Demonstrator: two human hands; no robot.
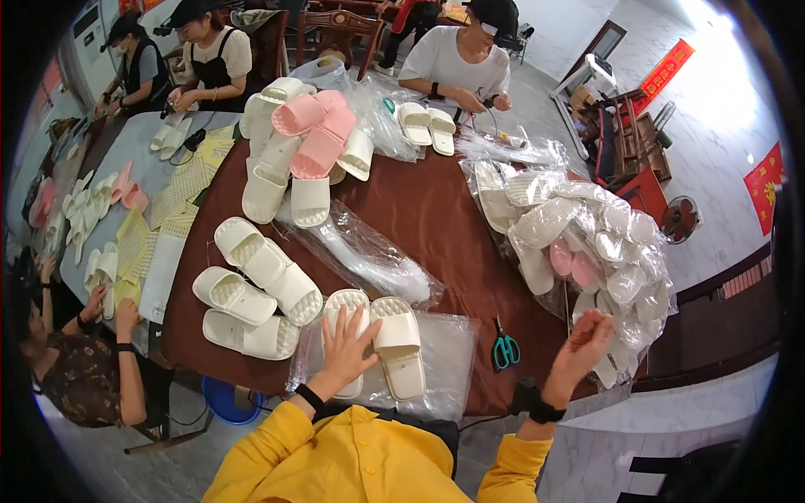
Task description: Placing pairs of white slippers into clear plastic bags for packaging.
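My left hand (345,350) rests with spread fingers on a white slipper (347,303), covering its middle. Close beside it lies the matching white slipper (401,356), toe end away from me. Beneath the pair is a clear plastic bag (449,352). My right hand (581,345) is raised at the table's right side, fingers loosely bent, with nothing visible in it. It is next to a heap of bagged slippers (620,251), mostly white with a pink pair inside. Teal-handled scissors (505,350) lie between my hands.
Loose white slippers (251,323) lie at the left, with white and pink slippers (323,142) piled behind. Clear bags (377,264) cross the middle of the brown-covered table (453,226). A person (457,67) works across from me; others sit along a grey table (142,168) at left.
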